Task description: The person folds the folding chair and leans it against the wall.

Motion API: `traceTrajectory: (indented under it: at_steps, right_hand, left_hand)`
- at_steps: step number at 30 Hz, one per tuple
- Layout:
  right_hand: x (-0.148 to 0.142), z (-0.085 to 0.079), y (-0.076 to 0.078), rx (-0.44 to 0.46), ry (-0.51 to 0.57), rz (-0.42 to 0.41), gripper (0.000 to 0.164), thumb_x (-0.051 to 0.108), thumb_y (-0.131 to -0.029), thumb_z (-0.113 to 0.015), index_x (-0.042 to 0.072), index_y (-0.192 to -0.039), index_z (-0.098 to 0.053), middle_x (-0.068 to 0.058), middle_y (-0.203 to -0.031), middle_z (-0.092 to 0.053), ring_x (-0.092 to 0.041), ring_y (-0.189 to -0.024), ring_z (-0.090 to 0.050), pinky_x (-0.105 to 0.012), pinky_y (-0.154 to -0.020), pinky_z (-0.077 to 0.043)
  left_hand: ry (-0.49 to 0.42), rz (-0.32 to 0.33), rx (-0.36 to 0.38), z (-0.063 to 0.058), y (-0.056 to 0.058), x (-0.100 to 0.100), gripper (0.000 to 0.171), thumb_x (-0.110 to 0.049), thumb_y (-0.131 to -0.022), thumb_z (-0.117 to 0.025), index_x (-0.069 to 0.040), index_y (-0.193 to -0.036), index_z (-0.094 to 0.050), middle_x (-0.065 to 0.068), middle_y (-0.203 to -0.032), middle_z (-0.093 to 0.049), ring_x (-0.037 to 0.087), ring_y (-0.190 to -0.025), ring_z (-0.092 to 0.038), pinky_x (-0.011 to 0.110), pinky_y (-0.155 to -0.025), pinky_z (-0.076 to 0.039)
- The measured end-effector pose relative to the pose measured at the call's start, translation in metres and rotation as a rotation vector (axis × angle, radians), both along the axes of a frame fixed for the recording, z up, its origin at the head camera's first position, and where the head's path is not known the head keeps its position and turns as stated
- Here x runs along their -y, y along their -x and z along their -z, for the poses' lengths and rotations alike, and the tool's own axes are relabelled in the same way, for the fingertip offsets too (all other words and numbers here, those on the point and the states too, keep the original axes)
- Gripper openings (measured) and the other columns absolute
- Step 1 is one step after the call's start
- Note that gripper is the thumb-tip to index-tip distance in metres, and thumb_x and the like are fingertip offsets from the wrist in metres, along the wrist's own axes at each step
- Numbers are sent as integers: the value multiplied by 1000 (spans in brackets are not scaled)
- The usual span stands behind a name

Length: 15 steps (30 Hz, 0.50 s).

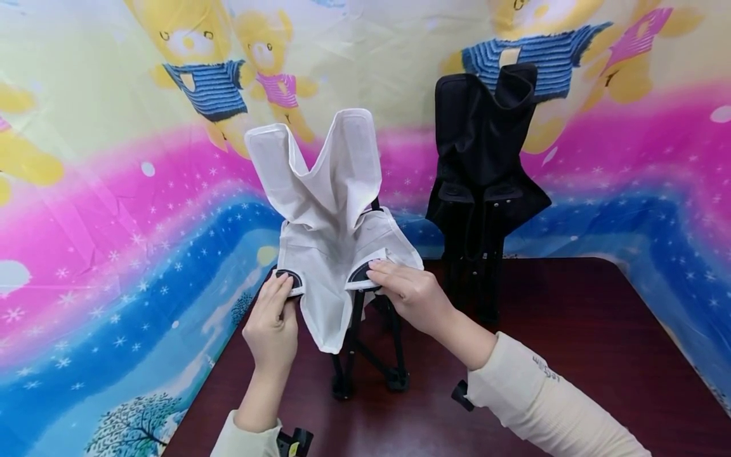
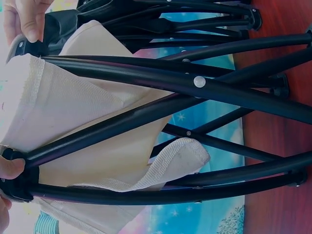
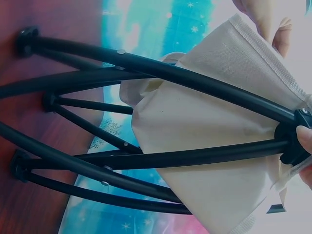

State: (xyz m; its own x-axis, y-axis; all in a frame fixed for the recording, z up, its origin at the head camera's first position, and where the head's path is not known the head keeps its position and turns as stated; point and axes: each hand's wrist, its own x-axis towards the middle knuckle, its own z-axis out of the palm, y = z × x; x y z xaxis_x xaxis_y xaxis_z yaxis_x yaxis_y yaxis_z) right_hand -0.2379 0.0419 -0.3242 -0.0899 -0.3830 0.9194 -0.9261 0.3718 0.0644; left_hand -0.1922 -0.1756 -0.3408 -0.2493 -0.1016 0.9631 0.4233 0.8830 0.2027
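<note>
A small white folding chair (image 1: 334, 184) with crossed black tube legs (image 2: 141, 117) stands partly folded on the table, its fabric seat sagging in the middle. My left hand (image 1: 271, 324) pinches the left front seat corner, where a dark patch is sewn. At the matching right front corner (image 1: 360, 277), the fingers of my right hand (image 1: 411, 295) lie on top of the dark patch. The right wrist view shows my right thumb (image 3: 305, 139) against the black plastic joint (image 3: 291, 141) under that corner. Behind the fabric, the backrest rises in two peaks.
A black folding chair (image 1: 485, 139), folded up, stands behind and to the right. Both chairs are on a dark red-brown table (image 1: 571, 355). A printed cloth with bears and snowflakes (image 1: 114, 209) hangs close behind and along the sides.
</note>
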Motion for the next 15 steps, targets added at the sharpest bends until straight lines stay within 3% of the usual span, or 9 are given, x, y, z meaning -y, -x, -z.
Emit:
traceTrajectory:
  at_steps: [15]
  right_hand:
    - [1,-3,0,2,1,-7,31,-6,-60,-70,-1,-91,-66,-12,-93,-64,-20,-88,-60,-27,-79,-45]
  left_hand:
    - [-12,30,-24,-3,1,-9,26,12,-68,-57,2,-89,-68,11,-92,-64,25,-92,-58,22,-85,-39]
